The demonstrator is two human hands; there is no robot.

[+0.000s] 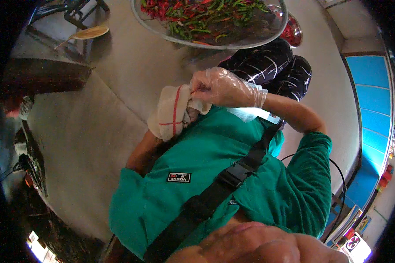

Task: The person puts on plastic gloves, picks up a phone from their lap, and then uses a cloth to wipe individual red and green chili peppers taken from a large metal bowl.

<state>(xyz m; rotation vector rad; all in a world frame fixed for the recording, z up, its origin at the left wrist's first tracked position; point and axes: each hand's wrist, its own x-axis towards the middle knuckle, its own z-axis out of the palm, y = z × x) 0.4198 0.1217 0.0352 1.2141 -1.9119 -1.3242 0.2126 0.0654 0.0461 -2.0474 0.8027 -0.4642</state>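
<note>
A cream cloth (166, 111) with red stripes wraps around my left wrist and most of my left hand (193, 114). Only a little skin shows at the cloth's opening, so the fingers' pose is hidden. My right hand (214, 87), in a clear plastic glove, pinches the edge of this cloth between thumb and fingers. Both hands meet in front of my green shirt (184, 148), above my lap. Past them, at the top of the view, a large clear tray (204, 46) holds red and green chilli peppers (197, 23).
Behind the tray's right side is a smaller bowl (296, 33) with red contents. A spoon-shaped tan piece (90, 33) lies near a dark metal frame (80, 16) at upper left. Dark furniture (46, 75) stands at left; a blue panelled door (372, 102) is at right.
</note>
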